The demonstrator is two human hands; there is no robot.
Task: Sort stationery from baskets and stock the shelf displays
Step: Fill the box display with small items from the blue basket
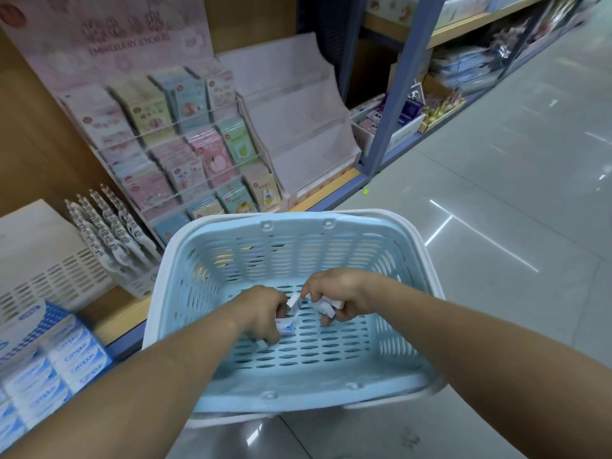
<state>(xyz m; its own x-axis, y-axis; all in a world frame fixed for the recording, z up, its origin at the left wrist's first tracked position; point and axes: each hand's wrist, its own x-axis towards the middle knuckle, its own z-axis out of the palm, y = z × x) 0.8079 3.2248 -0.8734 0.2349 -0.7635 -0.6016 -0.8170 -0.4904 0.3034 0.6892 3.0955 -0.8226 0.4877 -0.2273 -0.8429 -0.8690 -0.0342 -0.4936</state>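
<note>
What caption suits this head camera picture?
Both hands, left hand and right hand, gather small white packets inside a blue basket.

Both hands reach into a light blue basket [291, 313] at six o'clock. The left hand [261, 314] and the right hand [337, 293] each clutch small white packets [326, 304]. Sticker packs [185, 140] fill a tiered display at eleven o'clock.
</note>
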